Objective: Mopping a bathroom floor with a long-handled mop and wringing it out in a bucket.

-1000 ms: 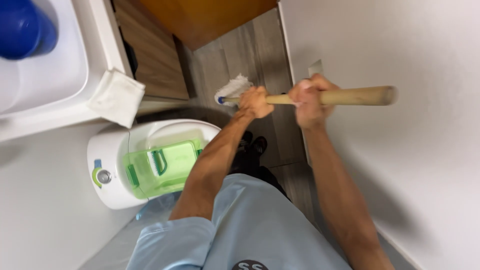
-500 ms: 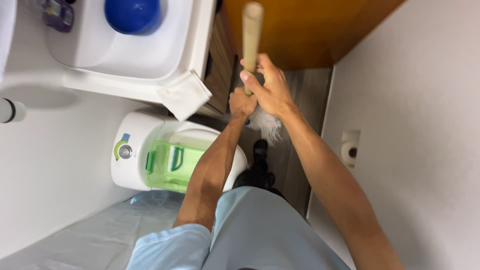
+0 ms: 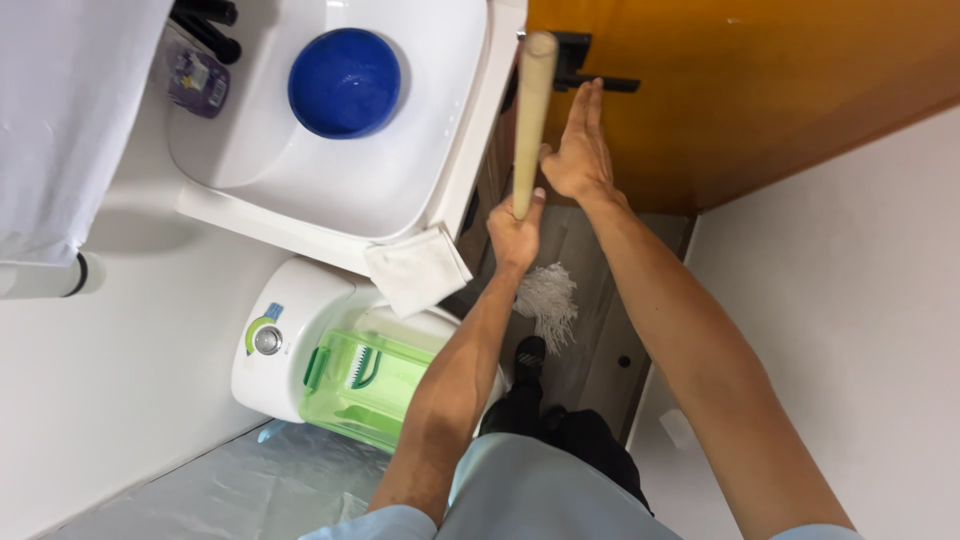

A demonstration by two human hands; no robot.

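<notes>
Head view: an upright mop handle point(image 3: 530, 120) is clamped in the left hand point(image 3: 515, 235) above the mop head point(image 3: 548, 300) on the floor, while the right hand point(image 3: 578, 150), fingers spread, lies beside it, so one-handed, the mop could tip against the sink point(image 3: 455, 150).

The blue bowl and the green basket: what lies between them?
In the head view, a folded white cloth hangs over the sink rim, between the blue bowl and the green basket.
</notes>
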